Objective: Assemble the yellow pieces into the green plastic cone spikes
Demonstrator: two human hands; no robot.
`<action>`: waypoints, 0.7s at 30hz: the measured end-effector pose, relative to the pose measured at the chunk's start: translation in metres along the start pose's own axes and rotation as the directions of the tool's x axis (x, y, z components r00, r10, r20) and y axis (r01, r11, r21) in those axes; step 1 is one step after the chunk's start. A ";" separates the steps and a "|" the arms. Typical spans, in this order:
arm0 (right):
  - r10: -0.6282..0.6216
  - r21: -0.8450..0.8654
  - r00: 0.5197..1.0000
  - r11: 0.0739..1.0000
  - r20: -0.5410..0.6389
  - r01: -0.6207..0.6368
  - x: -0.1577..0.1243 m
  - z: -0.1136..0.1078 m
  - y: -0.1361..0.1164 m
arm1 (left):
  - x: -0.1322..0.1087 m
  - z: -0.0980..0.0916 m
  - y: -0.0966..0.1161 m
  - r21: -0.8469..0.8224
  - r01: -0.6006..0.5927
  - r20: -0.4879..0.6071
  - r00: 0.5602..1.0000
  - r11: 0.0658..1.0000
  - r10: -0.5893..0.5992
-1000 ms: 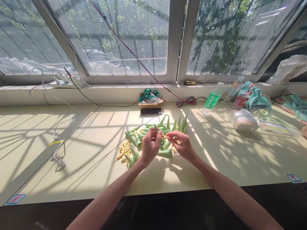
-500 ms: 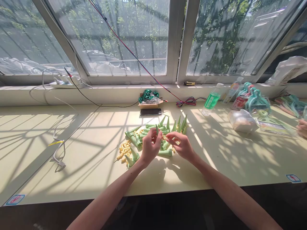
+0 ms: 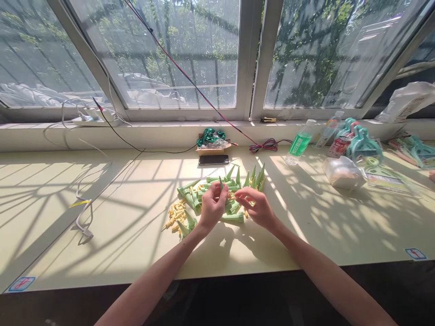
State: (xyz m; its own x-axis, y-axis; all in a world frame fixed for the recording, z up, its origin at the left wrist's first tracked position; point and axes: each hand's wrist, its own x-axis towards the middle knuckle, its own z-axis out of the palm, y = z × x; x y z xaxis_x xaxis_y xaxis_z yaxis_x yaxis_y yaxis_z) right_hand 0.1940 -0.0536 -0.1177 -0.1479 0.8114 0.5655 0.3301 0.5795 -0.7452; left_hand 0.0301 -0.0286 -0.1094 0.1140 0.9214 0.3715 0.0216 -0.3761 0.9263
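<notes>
Above the pile, my left hand (image 3: 213,204) is closed on a green pointed cone (image 3: 221,183), its tip upward. My right hand (image 3: 257,206) is just to the right, thumb and fingertips pinched together near the cone's lower end; what they hold is too small to make out. Under and behind both hands lie several green plastic cones (image 3: 186,192), some on their sides, others pointing up. A heap of small yellow pieces (image 3: 175,213) sits left of my left hand, and more yellow bits show among the cones at right.
A black phone (image 3: 214,160) lies behind the pile, before a small cardboard box (image 3: 213,151). To the right stand a green-labelled bottle (image 3: 300,142), a plastic-wrapped package (image 3: 343,173) and teal clips (image 3: 365,145). A white cable (image 3: 81,217) lies at left.
My left hand and the green cone have shifted very slightly left and tilted a little. At the right edge, another person's hand has mostly moved out of view.
</notes>
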 end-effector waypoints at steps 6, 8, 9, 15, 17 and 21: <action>0.019 0.007 0.999 1.000 0.027 -0.019 0.000 0.001 0.000 | -0.002 0.000 0.002 0.100 -0.056 0.009 0.998 0.993 0.055; 0.025 -0.011 0.999 1.000 0.027 -0.025 0.000 0.001 -0.001 | -0.002 0.000 0.003 0.132 -0.065 0.013 0.998 0.989 0.063; 0.028 -0.024 0.999 0.999 0.025 -0.027 0.000 0.001 -0.002 | -0.002 -0.001 0.003 0.149 -0.072 0.014 0.997 0.986 0.071; 0.032 -0.110 0.999 0.994 0.034 -0.028 0.000 0.002 0.000 | -0.005 -0.001 0.002 0.248 -0.160 0.059 0.987 0.955 0.150; 0.031 -0.132 0.999 0.991 0.036 -0.026 0.000 0.002 0.002 | -0.006 -0.002 0.002 0.265 -0.168 0.073 0.985 0.949 0.154; 0.030 -0.159 0.999 0.987 0.037 -0.024 0.000 0.003 0.004 | -0.007 -0.001 0.002 0.275 -0.165 0.080 0.986 0.947 0.148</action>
State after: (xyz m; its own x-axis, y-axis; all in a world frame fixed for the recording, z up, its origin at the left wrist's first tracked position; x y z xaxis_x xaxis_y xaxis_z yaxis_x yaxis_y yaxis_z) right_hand 0.1928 -0.0511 -0.1214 -0.1727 0.8308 0.5290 0.4777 0.5404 -0.6927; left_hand 0.0281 -0.0353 -0.1101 0.1956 0.8445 0.4986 0.2743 -0.5352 0.7989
